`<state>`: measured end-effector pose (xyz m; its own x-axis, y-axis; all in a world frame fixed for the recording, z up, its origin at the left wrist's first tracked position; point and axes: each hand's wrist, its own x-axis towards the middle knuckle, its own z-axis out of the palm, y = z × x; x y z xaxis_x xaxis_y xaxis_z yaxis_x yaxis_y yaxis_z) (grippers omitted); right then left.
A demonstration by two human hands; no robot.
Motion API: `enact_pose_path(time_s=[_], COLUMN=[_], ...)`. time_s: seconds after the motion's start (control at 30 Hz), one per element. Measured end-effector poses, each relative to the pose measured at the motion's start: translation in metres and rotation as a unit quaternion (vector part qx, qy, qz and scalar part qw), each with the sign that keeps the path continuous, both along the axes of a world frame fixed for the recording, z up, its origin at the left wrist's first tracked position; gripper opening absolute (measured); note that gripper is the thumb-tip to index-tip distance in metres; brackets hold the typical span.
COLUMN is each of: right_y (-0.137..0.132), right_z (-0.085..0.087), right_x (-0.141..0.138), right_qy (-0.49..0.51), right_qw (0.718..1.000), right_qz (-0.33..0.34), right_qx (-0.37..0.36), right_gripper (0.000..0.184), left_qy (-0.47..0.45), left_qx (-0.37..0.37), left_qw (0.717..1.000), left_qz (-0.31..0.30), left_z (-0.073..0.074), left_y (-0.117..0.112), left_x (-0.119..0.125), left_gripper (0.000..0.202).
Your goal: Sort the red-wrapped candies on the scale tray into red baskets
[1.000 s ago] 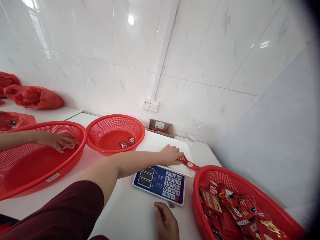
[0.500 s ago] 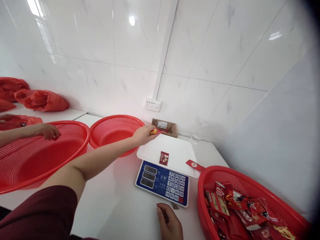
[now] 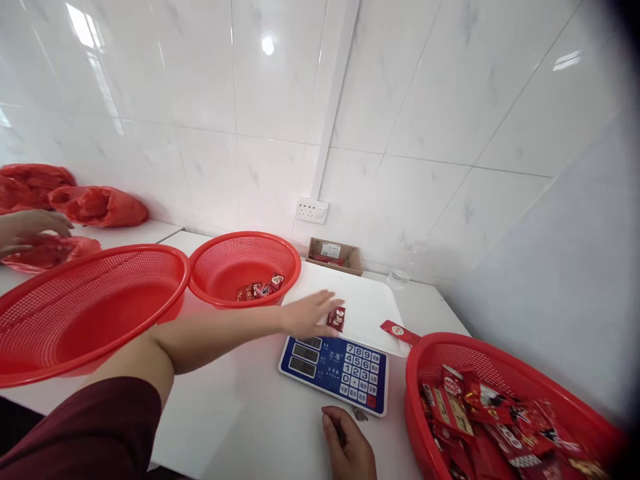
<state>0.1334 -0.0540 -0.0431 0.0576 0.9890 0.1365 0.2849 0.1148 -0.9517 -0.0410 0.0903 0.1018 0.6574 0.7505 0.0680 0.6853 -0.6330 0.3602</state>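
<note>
My left hand (image 3: 307,313) reaches across the white table, fingers stretched out and open, fingertips at a small red packet (image 3: 337,319) lying on the white platter (image 3: 373,300) of a blue-faced scale (image 3: 334,370). A long red packet (image 3: 400,331) lies at the platter's right edge. My right hand (image 3: 350,448) rests curled on the table in front of the scale; what its fingers hold, if anything, is hidden. A small red basket (image 3: 215,252) behind my left arm holds several red packets (image 3: 260,291).
A large red basket (image 3: 95,300) stands at the left. Another red basket (image 3: 450,343) at the right is full of red packets (image 3: 480,420). A cardboard box (image 3: 333,255) and a wall socket (image 3: 311,211) are at the back. A co-worker's hand (image 3: 30,230) is by red bags (image 3: 100,205).
My left hand carried a packet from the scale to the small basket, let it go there, and came back to the platter. The co-worker's hand left the large basket for the bags.
</note>
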Motion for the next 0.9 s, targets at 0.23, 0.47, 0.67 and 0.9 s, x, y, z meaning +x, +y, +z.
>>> enact_pose_path(time_s=[0.23,0.47,0.67,0.9], right_y=[-0.002,-0.004,-0.004,-0.006], right_z=[0.009,0.012,0.01,0.009], right_x=[0.0,-0.004,-0.003,-0.004], right_qy=[-0.009,-0.003,-0.004,0.009], right_qw=[1.0,1.0,1.0,1.0], right_qz=[0.006,-0.01,0.006,0.004], right_qx=[0.0,0.003,0.0,-0.002], right_gripper=[0.029,0.029,0.031,0.031], left_qy=[0.027,0.051,0.073,0.056], left_qx=[-0.001,0.126,0.172,0.172], left_qw=[0.995,0.983,0.976,0.983], left_qz=[-0.1,-0.122,-0.115,0.036], left_z=[-0.021,-0.022,-0.02,-0.007], left_y=[0.017,0.021,0.006,0.004], left_x=[0.102,0.141,0.106,0.034], left_gripper=[0.082,0.057,0.031,0.028])
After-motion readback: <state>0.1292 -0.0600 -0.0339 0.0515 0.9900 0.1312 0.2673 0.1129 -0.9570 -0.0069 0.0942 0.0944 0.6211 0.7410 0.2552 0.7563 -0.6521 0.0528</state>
